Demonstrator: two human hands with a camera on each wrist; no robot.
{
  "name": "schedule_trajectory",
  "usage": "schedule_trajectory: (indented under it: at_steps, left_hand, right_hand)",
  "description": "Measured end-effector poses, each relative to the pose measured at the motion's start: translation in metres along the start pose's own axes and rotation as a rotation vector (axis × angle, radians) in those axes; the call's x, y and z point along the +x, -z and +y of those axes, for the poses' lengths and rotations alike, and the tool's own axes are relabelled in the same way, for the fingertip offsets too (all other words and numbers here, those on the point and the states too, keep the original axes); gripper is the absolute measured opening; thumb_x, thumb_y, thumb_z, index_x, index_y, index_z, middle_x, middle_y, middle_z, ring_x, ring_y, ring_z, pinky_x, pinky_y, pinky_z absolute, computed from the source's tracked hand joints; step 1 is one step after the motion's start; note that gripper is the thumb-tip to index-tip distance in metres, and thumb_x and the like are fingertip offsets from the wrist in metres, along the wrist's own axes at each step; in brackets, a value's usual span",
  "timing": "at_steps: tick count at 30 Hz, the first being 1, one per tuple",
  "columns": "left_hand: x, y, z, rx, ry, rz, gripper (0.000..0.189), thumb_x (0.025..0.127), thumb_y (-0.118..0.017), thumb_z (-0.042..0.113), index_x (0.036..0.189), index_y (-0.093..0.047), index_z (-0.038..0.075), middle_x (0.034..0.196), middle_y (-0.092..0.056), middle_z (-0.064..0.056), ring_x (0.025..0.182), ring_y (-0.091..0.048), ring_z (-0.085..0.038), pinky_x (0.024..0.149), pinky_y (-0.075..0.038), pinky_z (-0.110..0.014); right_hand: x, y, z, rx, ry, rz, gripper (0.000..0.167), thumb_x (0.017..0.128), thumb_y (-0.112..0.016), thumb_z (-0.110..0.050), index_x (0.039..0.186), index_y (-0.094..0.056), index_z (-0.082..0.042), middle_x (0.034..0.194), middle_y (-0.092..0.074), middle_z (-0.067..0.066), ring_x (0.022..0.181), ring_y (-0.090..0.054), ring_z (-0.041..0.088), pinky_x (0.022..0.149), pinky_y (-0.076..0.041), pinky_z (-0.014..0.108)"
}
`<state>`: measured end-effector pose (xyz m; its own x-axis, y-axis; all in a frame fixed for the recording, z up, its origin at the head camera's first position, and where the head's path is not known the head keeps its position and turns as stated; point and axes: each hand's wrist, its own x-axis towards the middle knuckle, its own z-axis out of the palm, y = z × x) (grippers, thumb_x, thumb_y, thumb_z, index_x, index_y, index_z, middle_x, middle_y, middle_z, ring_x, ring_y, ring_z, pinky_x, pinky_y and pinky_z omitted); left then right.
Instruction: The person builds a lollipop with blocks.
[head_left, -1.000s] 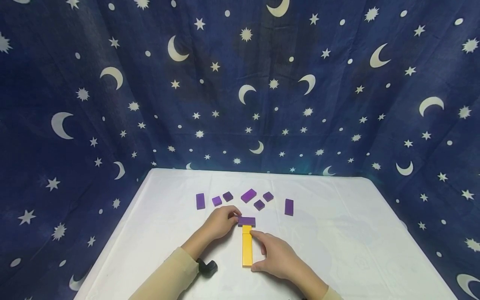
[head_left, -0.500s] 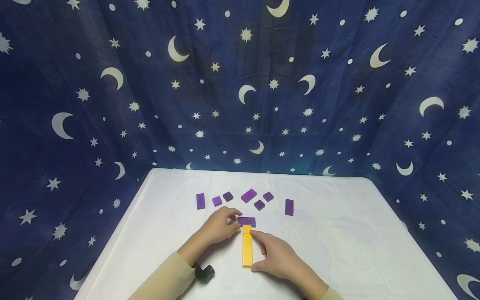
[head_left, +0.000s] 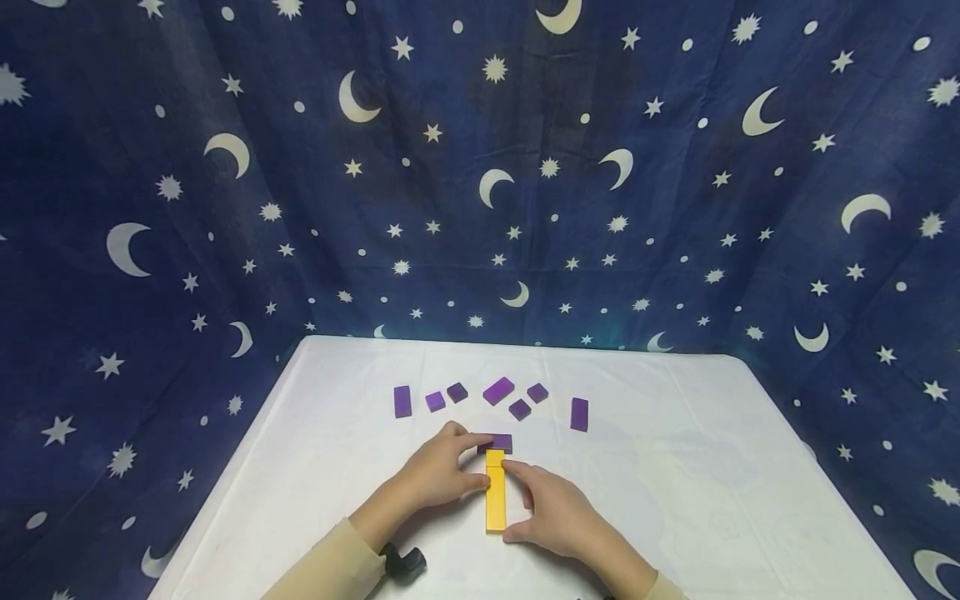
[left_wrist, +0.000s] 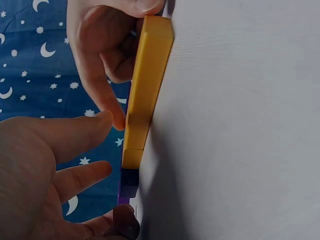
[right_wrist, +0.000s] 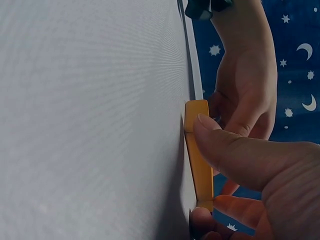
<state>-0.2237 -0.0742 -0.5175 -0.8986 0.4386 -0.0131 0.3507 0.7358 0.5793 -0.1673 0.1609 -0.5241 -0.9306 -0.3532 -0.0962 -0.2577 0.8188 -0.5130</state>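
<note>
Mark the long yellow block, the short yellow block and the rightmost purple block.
Long yellow block (head_left: 497, 502), head view: middle of top face.
Short yellow block (head_left: 495, 457), head view: middle of top face.
Rightmost purple block (head_left: 579, 413), head view: middle of top face.

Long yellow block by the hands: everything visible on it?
The long yellow block is a plain, narrow rectangular bar, smooth and slightly glossy, plastic or painted wood by its look. It lies flat on the white tablecloth, length pointing away from the person, far end meeting a short yellow block at a thin seam. The right hand touches its right side; whether the left hand touches it is unclear.
</note>
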Motion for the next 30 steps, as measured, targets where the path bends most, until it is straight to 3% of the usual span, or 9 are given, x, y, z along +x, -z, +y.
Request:
schedule_trajectory:
  at_steps: [6,30]
  left_hand:
    - [-0.0027,-0.0054,-0.0002,0.026,-0.014,-0.015,0.07,0.085,-0.085,0.051,0.149,-0.064,0.034,0.124,-0.058,0.001,0.094,-0.058,-0.01,0.084,-0.054,-0.031]
    - [-0.005,-0.0091,0.0043,0.142,-0.081,0.003,0.077,0.084,-0.084,0.059,0.153,-0.062,0.03,0.133,-0.06,-0.003,0.093,-0.061,-0.012,0.086,-0.059,-0.035]
  right_hand:
    - [0.0,-0.0001,0.0003,0.008,-0.008,-0.008,0.103,0.069,-0.098,-0.056,0.157,-0.054,-0.024,0.083,-0.054,-0.009,0.071,-0.045,0.005,0.064,-0.036,0.027]
    - [-0.0023,0.0021,0.0008,0.01,0.014,0.005,0.102,0.07,-0.098,-0.05,0.156,-0.055,-0.016,0.083,-0.054,-0.009,0.071,-0.044,0.002,0.066,-0.037,0.026]
